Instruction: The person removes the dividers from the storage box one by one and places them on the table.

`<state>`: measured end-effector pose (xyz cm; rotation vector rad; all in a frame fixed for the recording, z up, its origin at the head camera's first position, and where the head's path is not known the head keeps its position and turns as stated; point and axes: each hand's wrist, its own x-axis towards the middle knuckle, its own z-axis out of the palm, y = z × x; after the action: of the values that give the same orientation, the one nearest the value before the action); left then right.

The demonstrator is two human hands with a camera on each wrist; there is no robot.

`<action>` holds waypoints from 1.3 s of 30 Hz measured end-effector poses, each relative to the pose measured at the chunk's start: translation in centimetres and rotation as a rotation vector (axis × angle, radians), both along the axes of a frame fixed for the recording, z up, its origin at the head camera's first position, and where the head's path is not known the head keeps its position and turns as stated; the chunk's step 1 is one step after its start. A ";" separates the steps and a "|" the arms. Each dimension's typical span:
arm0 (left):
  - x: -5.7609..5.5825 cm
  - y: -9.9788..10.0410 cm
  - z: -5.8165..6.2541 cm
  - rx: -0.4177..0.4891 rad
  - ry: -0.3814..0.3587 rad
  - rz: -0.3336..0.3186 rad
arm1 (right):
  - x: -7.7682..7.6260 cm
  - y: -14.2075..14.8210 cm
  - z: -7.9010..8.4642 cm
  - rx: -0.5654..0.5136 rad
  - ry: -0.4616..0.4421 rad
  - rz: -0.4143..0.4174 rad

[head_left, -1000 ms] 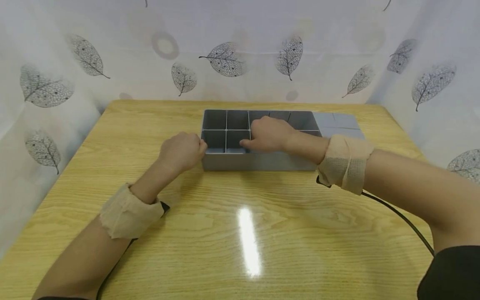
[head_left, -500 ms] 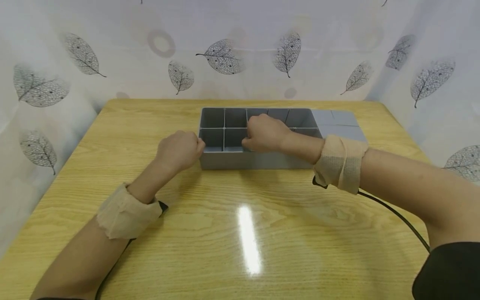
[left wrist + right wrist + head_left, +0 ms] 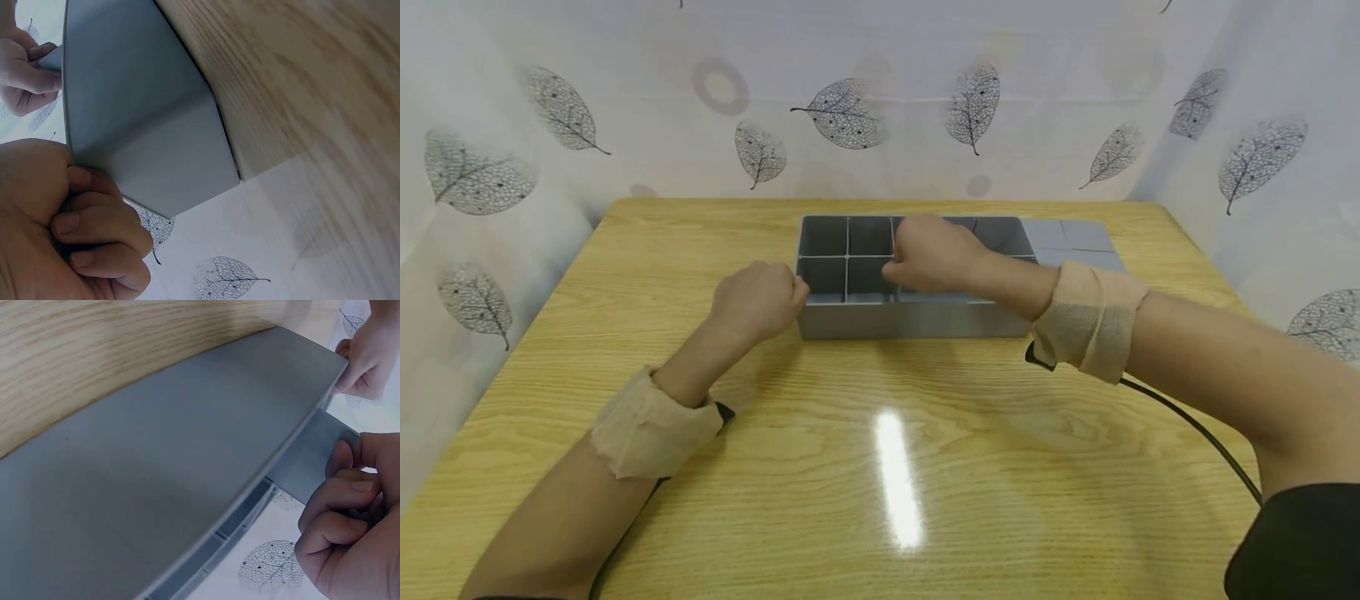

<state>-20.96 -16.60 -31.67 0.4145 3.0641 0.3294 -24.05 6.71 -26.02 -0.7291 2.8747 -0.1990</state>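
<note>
A long grey divider box (image 3: 917, 322) with two rows of compartments lies across the far part of the table. At its left end, my left hand (image 3: 756, 302) grips the wall's upper edge, thumb and curled fingers close together there. My right hand (image 3: 934, 254) is over the middle of the box. Between its thumb and curled fingers it pinches a thin grey divider panel (image 3: 307, 456), which stands up past the front rim in the right wrist view. A corner of that panel (image 3: 52, 59) also shows in the left wrist view. Its lower part is hidden inside the box.
Flat grey pieces (image 3: 1067, 235) lie against the box's right end. The wooden table (image 3: 820, 467) carries a bright glare streak in front. A leaf-patterned curtain (image 3: 895, 179) hangs behind and at both sides. A black cable (image 3: 1198, 429) trails from the right wrist wrap.
My right hand has risen slightly over the box with the divider panel, and more of the compartments under it shows. My left hand stays at the left end. The head view has shifted a little.
</note>
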 end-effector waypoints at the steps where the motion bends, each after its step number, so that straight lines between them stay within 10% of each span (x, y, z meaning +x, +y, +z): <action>1: 0.0 0.0 0.0 -0.001 0.002 0.002 | 0.0 0.0 0.2 -0.005 -0.007 0.006; 39: 0.1 0.1 -0.1 0.023 -0.003 0.012 | 0.2 3.9 5.4 -0.172 0.084 0.000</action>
<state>-20.86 -16.47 -31.73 0.3970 3.0639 0.3649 -23.89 10.58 -20.66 -0.7842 2.9639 -0.4297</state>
